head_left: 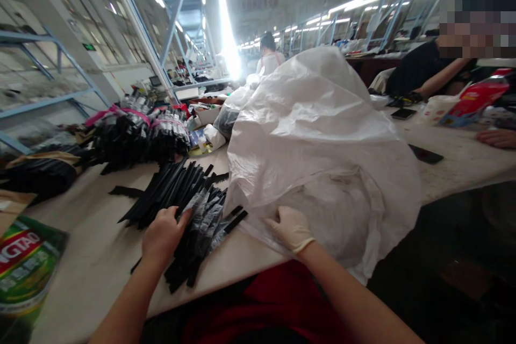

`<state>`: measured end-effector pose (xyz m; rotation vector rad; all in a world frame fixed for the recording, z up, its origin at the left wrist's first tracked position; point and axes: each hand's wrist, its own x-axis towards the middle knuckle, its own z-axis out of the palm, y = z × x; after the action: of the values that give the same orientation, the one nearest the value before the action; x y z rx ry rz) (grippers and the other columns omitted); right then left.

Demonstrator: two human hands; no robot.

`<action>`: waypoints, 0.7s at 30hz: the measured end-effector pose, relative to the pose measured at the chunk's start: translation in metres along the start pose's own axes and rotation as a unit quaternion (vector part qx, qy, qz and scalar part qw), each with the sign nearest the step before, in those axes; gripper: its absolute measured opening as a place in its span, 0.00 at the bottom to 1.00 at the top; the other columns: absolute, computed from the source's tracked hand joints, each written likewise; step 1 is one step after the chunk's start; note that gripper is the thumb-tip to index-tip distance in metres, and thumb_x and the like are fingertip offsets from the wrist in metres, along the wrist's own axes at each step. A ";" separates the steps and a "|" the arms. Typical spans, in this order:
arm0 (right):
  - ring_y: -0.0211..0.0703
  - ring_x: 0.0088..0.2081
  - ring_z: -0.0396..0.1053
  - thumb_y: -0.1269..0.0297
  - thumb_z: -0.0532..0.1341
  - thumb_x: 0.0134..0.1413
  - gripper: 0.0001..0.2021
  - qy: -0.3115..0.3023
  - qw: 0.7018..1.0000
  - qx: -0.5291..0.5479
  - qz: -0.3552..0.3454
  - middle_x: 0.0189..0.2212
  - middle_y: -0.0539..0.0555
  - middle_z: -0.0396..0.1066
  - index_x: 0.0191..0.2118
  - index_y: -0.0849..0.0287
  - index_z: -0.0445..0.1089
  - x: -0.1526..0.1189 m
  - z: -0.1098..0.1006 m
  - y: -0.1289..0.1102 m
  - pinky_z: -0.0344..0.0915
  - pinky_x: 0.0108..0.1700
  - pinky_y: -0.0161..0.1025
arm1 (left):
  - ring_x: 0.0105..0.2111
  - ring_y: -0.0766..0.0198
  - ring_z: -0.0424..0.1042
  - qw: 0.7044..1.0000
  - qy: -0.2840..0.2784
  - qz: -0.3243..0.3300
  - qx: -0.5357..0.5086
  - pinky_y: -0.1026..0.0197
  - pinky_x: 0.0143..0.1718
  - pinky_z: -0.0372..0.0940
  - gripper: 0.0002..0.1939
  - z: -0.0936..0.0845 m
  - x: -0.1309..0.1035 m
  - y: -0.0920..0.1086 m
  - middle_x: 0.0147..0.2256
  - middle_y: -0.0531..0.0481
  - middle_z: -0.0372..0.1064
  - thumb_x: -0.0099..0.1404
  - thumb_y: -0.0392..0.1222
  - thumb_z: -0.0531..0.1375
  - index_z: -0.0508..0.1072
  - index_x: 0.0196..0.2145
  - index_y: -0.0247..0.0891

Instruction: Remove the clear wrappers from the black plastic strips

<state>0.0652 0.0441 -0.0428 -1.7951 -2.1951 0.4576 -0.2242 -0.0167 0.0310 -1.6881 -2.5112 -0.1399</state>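
My left hand [163, 235], bare, is at the near-left side of a pile of thin black strips [165, 193]. Its fingers curl in, with thumb and forefinger closed on the strips; the fingertips are partly hidden. Right beside it, a bunch of strips wrapped in clear film [201, 220] lies slantwise toward the table's front edge. My right hand [291, 227] wears a pale thin glove. Its fingers are bent together against the near-left part of a large white plastic bag [322, 113], apparently gripping the sheet. What lies inside the bag is hidden.
Tied bundles of black strips [124, 134] stand at the back left. A green printed bag [30, 263] lies at the left front. A dark phone [426, 154] rests right of the plastic bag. Another person [419, 72] sits at the right, near a red package [475, 98].
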 end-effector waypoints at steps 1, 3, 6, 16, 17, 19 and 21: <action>0.50 0.33 0.69 0.51 0.56 0.50 0.16 -0.006 1.000 -0.001 0.004 0.30 0.61 0.72 0.31 0.61 0.68 0.002 0.001 -0.003 0.54 0.31 0.40 | 0.40 0.45 0.71 1.000 0.013 0.000 0.011 0.53 0.36 0.63 0.30 -0.004 -0.004 -0.001 0.42 0.33 0.68 0.64 0.56 0.40 0.68 0.45 0.30; 0.48 0.33 0.68 0.58 0.57 0.50 0.10 -0.019 1.000 0.009 0.009 0.30 0.60 0.72 0.30 0.61 0.68 0.004 0.000 -0.003 0.54 0.31 0.39 | 0.40 0.44 0.70 0.999 0.045 0.007 0.013 0.51 0.37 0.62 0.30 -0.016 -0.016 0.000 0.43 0.33 0.67 0.64 0.56 0.40 0.67 0.45 0.29; 0.43 0.30 0.66 0.62 0.55 0.51 0.08 -0.033 0.999 0.027 -0.001 0.26 0.55 0.70 0.27 0.59 0.66 -0.007 -0.006 0.008 0.53 0.30 0.37 | 0.39 0.49 0.70 0.994 0.028 0.029 -0.105 0.55 0.37 0.62 0.26 -0.025 -0.044 0.015 0.38 0.39 0.69 0.63 0.57 0.44 0.69 0.41 0.33; 0.38 0.25 0.60 0.56 0.57 0.50 0.11 -0.105 0.930 0.353 -0.001 0.21 0.47 0.63 0.25 0.58 0.62 -0.101 -0.007 -0.005 0.56 0.29 0.36 | 0.21 0.67 0.61 0.767 -0.267 -0.020 -0.583 0.66 0.24 0.56 0.14 0.043 -0.102 0.143 0.20 0.55 0.63 0.56 0.50 0.55 0.70 0.26 0.35; 0.38 0.26 0.61 0.57 0.59 0.49 0.10 -0.114 0.925 0.363 -0.002 0.23 0.48 0.65 0.26 0.58 0.63 -0.105 -0.007 -0.008 0.56 0.30 0.36 | 0.21 0.68 0.61 0.766 -0.265 -0.024 -0.585 0.66 0.24 0.56 0.13 0.045 -0.099 0.145 0.20 0.56 0.62 0.55 0.49 0.56 0.69 0.26 0.35; 0.39 0.27 0.62 0.57 0.61 0.47 0.10 -0.143 0.903 0.406 0.010 0.24 0.48 0.66 0.28 0.59 0.64 -0.107 -0.010 -0.010 0.58 0.31 0.36 | 0.21 0.69 0.59 0.761 -0.265 -0.029 -0.591 0.66 0.25 0.56 0.10 0.043 -0.095 0.141 0.19 0.57 0.59 0.54 0.46 0.57 0.67 0.25 0.36; 0.38 0.27 0.63 0.54 0.62 0.46 0.13 -0.168 0.868 0.467 0.026 0.25 0.49 0.66 0.30 0.59 0.64 -0.105 -0.013 -0.008 0.59 0.31 0.36 | 0.21 0.69 0.58 0.756 -0.271 -0.026 -0.595 0.66 0.26 0.57 0.09 0.038 -0.093 0.133 0.20 0.58 0.59 0.53 0.45 0.57 0.65 0.24 0.36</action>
<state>0.0841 -0.0595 -0.0284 -1.2581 -1.5864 1.6089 -0.0679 -0.0468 -0.0187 -2.1931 -3.0915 -1.8582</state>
